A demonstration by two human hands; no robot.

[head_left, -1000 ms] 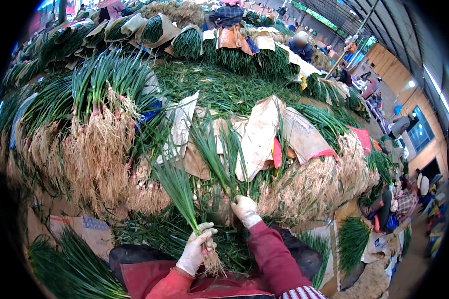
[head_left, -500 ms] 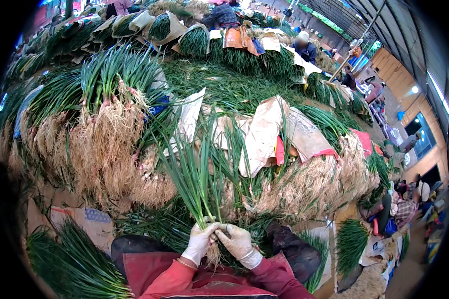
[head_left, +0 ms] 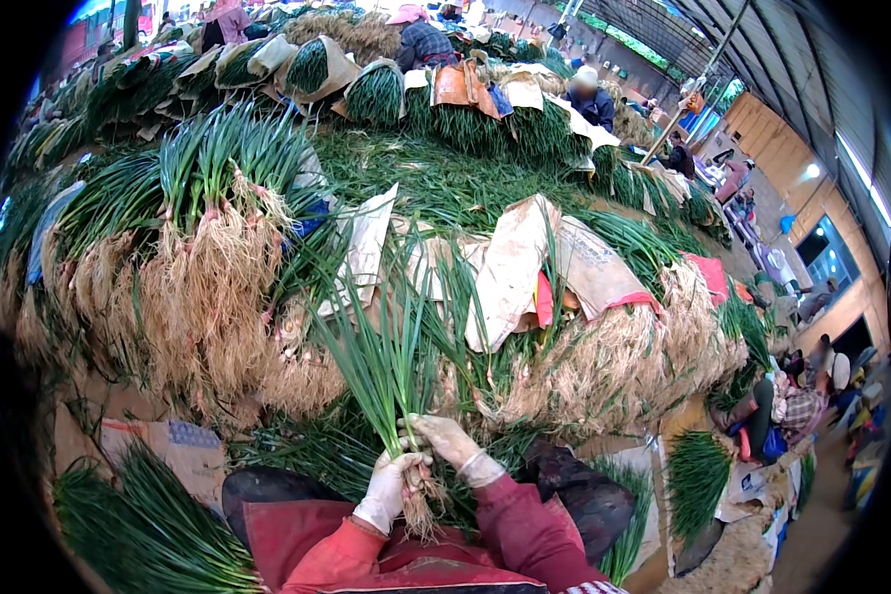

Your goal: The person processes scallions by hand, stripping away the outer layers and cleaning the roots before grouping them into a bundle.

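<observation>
Both my hands wear thin whitish gloves, stained on the fingers. My left hand [head_left: 384, 487] is closed round the lower stalks of a small bunch of green onions [head_left: 374, 381]. The long leaves point up and away from me, and the pale roots hang below my fingers. My right hand [head_left: 444, 442] sits just above and to the right, its fingertips closed on the stalks over my left hand. Exactly how many stalks lie between those fingertips is hidden.
Ahead lies a heap of green onions with tangled roots [head_left: 218, 287], partly covered by paper sacks [head_left: 513, 272]. More green onions [head_left: 158, 520] lie at my left, and another bunch [head_left: 698, 475] at right. Several people sit farther off, among them one in dark clothing [head_left: 594, 104].
My right hand has moved up and slightly left along the stalks, its forearm swinging inward. My left hand has shifted slightly down and left, still holding the bunch. The view has shifted slightly.
</observation>
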